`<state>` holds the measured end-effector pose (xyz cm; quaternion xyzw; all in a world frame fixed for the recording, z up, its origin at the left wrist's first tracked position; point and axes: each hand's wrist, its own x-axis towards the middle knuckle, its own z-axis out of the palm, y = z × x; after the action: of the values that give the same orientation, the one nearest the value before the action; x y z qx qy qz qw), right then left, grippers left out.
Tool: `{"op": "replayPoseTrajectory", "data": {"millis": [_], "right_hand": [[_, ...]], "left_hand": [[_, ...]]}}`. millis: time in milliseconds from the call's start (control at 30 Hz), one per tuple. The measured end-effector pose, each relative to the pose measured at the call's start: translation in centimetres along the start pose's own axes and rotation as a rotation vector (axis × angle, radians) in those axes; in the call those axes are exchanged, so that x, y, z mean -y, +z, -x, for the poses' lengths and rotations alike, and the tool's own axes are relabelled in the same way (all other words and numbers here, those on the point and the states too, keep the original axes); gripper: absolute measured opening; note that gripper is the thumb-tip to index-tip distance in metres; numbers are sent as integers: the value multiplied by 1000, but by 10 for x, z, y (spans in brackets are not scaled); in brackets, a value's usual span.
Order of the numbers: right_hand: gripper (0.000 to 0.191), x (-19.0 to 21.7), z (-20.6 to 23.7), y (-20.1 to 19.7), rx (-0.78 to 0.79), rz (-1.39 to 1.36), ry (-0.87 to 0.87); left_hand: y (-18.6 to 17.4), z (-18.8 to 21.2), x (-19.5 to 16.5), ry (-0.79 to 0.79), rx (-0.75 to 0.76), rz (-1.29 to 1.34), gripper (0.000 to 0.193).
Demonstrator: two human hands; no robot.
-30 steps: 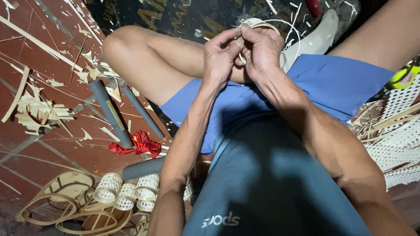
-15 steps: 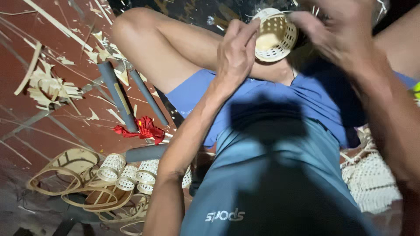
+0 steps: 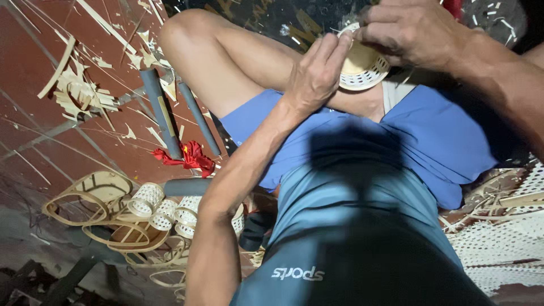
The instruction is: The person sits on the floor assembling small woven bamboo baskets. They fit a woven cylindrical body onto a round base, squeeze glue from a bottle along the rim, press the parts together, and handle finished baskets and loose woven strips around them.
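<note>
Gripping a small woven basket above the lap, left hand pinching its near rim, right hand closed over the top. Hiding most of the basket behind fingers; hard to make out any weave there. Cut off at right: pale woven mesh. Lying on the red floor: cane shavings, red cloth scrap, small woven rings.

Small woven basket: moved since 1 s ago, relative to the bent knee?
Yes. The small woven basket now sits farther right of the bent knee, gripped by the left hand and right hand.
</note>
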<state>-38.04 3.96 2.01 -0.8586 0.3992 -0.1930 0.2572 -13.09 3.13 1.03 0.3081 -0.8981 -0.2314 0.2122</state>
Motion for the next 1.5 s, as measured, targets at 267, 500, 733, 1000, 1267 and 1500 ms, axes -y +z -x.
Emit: {"op": "replayPoseTrajectory", "data": {"millis": [267, 500, 733, 1000, 1267, 1500], "right_hand": [[37, 13, -17, -3, -48, 296, -129], [28, 29, -27, 20, -213, 358, -222], [28, 6, -48, 30, -187, 346, -241], [12, -45, -85, 14, -49, 447, -309], [23, -40, -86, 8, -77, 365, -158], [13, 5, -81, 14, -49, -597, 731]], "left_hand": [[-13, 7, 8, -11, 35, -72, 42], [-17, 8, 57, -495, 124, 701, 12], [-30, -49, 110, -828, 705, 1079, 10], [-9, -96, 140, -788, 718, 976, 17], [4, -76, 141, -694, 386, 1078, 13], [-44, -55, 109, -855, 440, 1074, 12]]}}
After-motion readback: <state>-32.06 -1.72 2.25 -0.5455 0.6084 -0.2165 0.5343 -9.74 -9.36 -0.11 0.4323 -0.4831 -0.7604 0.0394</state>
